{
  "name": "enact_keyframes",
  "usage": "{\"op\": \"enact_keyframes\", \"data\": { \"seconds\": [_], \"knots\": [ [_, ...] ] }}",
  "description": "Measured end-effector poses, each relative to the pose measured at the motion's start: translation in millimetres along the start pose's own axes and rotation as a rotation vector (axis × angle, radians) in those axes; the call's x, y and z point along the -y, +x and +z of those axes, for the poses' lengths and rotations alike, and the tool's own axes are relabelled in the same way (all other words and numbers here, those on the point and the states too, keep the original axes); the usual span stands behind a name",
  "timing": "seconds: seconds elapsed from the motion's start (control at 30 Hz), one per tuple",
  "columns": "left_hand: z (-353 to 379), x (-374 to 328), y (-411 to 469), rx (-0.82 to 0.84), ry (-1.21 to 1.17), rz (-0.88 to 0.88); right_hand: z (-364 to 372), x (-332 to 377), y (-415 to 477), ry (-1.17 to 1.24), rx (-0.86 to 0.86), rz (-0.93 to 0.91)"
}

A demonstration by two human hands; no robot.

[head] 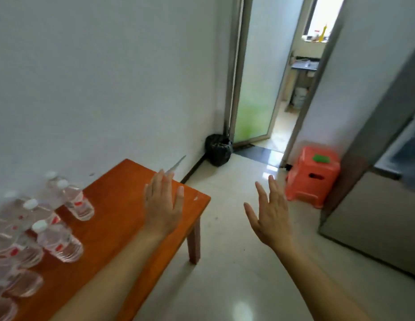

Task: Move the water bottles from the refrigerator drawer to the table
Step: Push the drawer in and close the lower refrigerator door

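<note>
Over the table's [123, 205] right edge hovers the left hand [163, 206], fingers spread, holding nothing; right hand [270, 215] likewise splayed above bare floor [236, 262]. Water bottles [60, 242] cluster far left; refrigerator [373, 205] stands right, beyond an orange stool [314, 174]

Table [123, 205] orange-brown; bottles [60, 242] clear, white caps, red labels; stool [314, 174] orange-red; bin bag [219, 149] black.
</note>
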State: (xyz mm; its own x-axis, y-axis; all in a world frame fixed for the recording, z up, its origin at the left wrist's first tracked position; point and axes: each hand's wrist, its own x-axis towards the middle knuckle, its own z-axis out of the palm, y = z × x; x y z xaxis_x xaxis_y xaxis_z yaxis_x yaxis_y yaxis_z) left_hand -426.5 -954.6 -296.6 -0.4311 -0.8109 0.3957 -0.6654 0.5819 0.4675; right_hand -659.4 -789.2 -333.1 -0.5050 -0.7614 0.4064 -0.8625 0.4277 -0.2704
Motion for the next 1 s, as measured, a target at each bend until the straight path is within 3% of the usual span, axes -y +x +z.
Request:
{"op": "enact_keyframes", "data": {
  "seconds": [0.2,0.4,0.67,0.87,1.0],
  "knots": [
    [95.5,-199.8,-5.3,0.181,0.000,0.367,-87.6,-189.4,-45.3,-0.032,-0.100,0.308],
    [208.2,-331.5,-6.8,0.331,-0.007,0.578,-113.1,-325.2,-82.6,-0.113,-0.134,0.593],
    [369.8,-480.3,30.2,0.545,-0.088,0.677,-122.7,-482.5,-70.4,-0.176,-0.069,0.899],
    [448.3,-592.0,78.9,0.640,-0.140,0.764,-150.6,-577.7,-26.5,-0.186,-0.063,0.972],
    [488.2,-657.3,96.8,0.802,-0.309,0.572,-164.7,-627.9,-1.8,-0.005,-0.173,1.111]
  ]
}}
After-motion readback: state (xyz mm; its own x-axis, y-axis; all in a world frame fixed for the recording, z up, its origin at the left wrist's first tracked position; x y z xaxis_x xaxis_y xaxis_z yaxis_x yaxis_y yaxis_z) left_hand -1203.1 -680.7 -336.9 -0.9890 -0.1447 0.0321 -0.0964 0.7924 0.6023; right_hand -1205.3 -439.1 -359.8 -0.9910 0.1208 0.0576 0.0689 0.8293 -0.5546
